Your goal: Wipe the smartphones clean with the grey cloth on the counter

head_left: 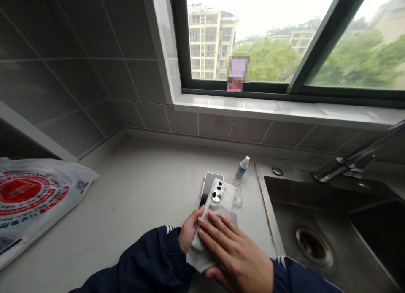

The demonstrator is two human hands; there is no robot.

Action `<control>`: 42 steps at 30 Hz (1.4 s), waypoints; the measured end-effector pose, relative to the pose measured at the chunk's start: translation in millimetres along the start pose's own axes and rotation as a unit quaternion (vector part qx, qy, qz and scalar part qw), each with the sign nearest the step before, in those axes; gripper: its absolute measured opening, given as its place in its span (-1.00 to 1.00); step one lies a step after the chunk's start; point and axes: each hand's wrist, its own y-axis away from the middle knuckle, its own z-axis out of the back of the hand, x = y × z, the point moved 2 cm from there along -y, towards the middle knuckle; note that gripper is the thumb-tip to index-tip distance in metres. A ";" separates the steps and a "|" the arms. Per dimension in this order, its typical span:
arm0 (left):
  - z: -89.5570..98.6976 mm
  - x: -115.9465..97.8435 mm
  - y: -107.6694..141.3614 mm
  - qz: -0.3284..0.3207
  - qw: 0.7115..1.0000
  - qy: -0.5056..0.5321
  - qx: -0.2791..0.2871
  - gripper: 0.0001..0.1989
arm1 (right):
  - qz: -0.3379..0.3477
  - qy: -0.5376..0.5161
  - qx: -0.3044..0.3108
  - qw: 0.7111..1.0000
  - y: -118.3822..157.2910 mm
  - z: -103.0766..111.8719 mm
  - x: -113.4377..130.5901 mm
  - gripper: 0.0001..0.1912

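Note:
A white smartphone is held back side up above the counter, its oval camera block at the far end. My left hand grips its left edge, with the thumb showing and the other fingers hidden beneath. Under my right hand a thin grey cloth lies across the lower part of the phone. The right fingers are stretched out flat, pressing the cloth onto the phone's back. Just beyond, a second phone with a dark screen lies on the counter. A clear phone case lies partly behind the held phone.
A small spray bottle stands near the sink rim. To the right are a steel sink and a faucet. A white plastic bag with red print sits at the left on the pale counter. Behind runs a window sill.

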 end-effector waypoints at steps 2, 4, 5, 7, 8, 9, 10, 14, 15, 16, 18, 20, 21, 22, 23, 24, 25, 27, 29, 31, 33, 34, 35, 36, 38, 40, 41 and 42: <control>-0.4 3.3 -2.5 -0.017 1.000 0.009 0.016 -0.55 | -0.009 0.015 0.008 1.000 0.2 1.1 -1.3 -0.29; 2.6 5.7 -4.9 -0.043 0.998 0.011 0.051 -0.56 | -0.024 0.035 0.012 0.999 1.1 4.0 -4.4 -0.27; 5.1 6.3 -5.9 -0.058 0.996 0.009 0.063 -0.56 | -0.035 0.047 0.013 0.998 1.6 5.6 -6.8 -0.26; 10.6 6.7 -7.0 -0.080 0.994 -0.005 0.070 -0.54 | -0.057 0.071 0.013 0.996 3.1 8.0 -13.0 -0.23; 12.9 6.9 -7.2 -0.075 0.994 -0.021 0.072 -0.52 | -0.070 0.084 0.009 0.994 3.9 8.9 -16.6 -0.21; 14.7 7.1 -7.1 -0.063 0.994 -0.043 0.077 -0.49 | -0.084 0.096 0.004 0.992 4.9 9.4 -20.4 -0.21; 16.1 7.2 -7.0 -0.046 0.993 -0.066 0.083 -0.46 | -0.097 0.108 -0.003 0.989 5.9 9.7 -24.2 -0.21; 20.1 7.1 -7.0 -0.004 0.987 -0.119 0.104 -0.38 | -0.144 0.144 -0.045 0.978 9.9 10.3 -37.4 -0.23; 21.0 7.2 -7.5 -0.003 0.987 -0.119 0.107 -0.37 | -0.155 0.149 -0.055 0.975 10.7 10.5 -40.1 -0.23; 22.0 7.5 -8.2 0.001 0.987 -0.119 0.109 -0.37 | -0.166 0.154 -0.065 0.972 11.3 10.7 -42.3 -0.24; 23.6 8.3 -9.7 0.005 0.987 -0.119 0.109 -0.35 | -0.187 0.159 -0.077 0.966 12.1 10.9 -45.5 -0.25; 24.6 8.5 -10.7 0.004 0.988 -0.118 0.104 -0.34 | -0.196 0.161 -0.085 0.963 12.0 10.8 -45.8 -0.25; 24.7 8.5 -10.9 0.004 0.988 -0.117 0.103 -0.34 | -0.197 0.161 -0.089 0.963 11.7 10.7 -44.9 -0.24; 24.4 8.4 -10.7 0.006 0.988 -0.117 0.103 -0.34 | -0.196 0.161 -0.093 0.963 11.3 10.7 -43.2 -0.24; 23.8 8.3 -10.3 0.009 0.987 -0.118 0.104 -0.34 | -0.191 0.160 -0.097 0.964 10.8 10.8 -40.8 -0.24; 23.2 8.2 -9.6 0.010 0.987 -0.120 0.105 -0.34 | -0.185 0.158 -0.102 0.965 10.3 10.9 -37.9 -0.24; 22.5 7.9 -8.9 0.009 0.987 -0.122 0.107 -0.33 | -0.176 0.155 -0.110 0.966 9.8 11.3 -34.5 -0.25; 21.6 7.1 -7.5 0.001 0.986 -0.122 0.110 -0.33 | -0.149 0.146 -0.132 0.969 8.9 12.3 -27.6 -0.31; 21.7 5.9 -6.8 -0.013 0.986 -0.113 0.121 -0.35 | -0.115 0.134 -0.153 0.972 8.3 13.1 -21.6 -0.40; 22.7 4.9 -7.0 -0.019 0.986 -0.100 0.135 -0.38 | -0.090 0.125 -0.161 0.975 7.8 12.8 -18.4 -0.47; 24.1 4.1 -8.1 -0.019 0.985 -0.092 0.141 -0.41 | -0.084 0.124 -0.148 0.978 7.1 11.3 -18.3 -0.50; 24.6 3.9 -8.7 -0.017 0.985 -0.095 0.143 -0.41 | -0.086 0.127 -0.137 0.979 6.8 10.5 -19.2 -0.49; 24.8 4.0 -9.3 -0.016 0.984 -0.101 0.145 -0.40 | -0.091 0.131 -0.126 0.979 6.6 9.8 -20.5 -0.48; 25.0 4.2 -9.8 -0.014 0.983 -0.110 0.147 -0.38 | -0.096 0.135 -0.115 0.979 6.7 9.3 -22.1 -0.46; 25.2 5.6 -10.5 0.001 0.981 -0.125 0.150 -0.34 | -0.110 0.142 -0.100 0.979 7.5 9.2 -25.8 -0.42; 25.8 7.3 -10.6 0.017 0.980 -0.133 0.147 -0.30 | -0.128 0.145 -0.092 0.977 8.8 10.3 -30.0 -0.39; 26.1 8.0 -10.5 0.023 0.980 -0.136 0.143 -0.29 | -0.136 0.146 -0.091 0.976 9.5 11.1 -32.1 -0.38; 26.5 8.5 -10.2 0.029 0.980 -0.138 0.139 -0.28 | -0.145 0.147 -0.090 0.974 10.1 12.1 -34.1 -0.36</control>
